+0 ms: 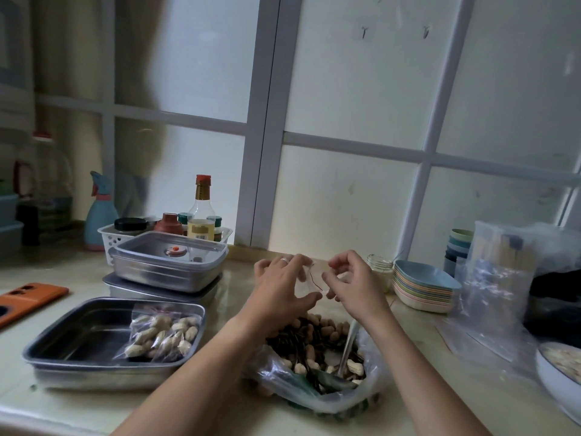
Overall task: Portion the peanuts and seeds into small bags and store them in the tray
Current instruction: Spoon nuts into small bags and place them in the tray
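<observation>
**While the left hand (pixel 283 287) and right hand (pixel 352 284) pinch it, a small bag (pixel 309 280) hangs between them**

Its plastic is clear, crossed by a thin red line. It sits at the curled fingertips, just above the open sack of peanuts and seeds (pixel 314 344) — a spoon (pixel 347 344) lies there. Farther left, the steel tray (pixel 78 335) holds filled bags (pixel 163 333).
</observation>
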`<action>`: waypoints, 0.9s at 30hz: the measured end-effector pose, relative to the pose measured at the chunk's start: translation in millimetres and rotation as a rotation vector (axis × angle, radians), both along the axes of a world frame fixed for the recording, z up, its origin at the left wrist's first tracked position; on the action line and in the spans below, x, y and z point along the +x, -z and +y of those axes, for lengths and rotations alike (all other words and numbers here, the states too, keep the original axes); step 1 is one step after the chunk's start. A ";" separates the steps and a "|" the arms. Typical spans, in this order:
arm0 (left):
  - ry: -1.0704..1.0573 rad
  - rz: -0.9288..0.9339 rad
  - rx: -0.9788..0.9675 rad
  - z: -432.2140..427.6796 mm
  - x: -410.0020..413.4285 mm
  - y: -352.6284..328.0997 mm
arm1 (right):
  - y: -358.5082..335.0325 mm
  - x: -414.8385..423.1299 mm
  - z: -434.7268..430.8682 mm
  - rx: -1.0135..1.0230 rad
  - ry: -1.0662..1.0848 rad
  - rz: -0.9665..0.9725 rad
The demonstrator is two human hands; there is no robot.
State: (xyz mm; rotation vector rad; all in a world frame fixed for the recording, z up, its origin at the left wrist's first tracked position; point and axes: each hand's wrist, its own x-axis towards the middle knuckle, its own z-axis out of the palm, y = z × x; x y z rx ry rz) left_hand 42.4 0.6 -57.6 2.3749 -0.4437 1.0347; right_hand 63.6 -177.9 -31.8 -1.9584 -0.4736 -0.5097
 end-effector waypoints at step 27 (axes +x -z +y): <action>-0.034 0.019 0.065 3.1 -2.3 -0.8 | -12.0 -20.9 0.6 -0.075 -0.427 0.158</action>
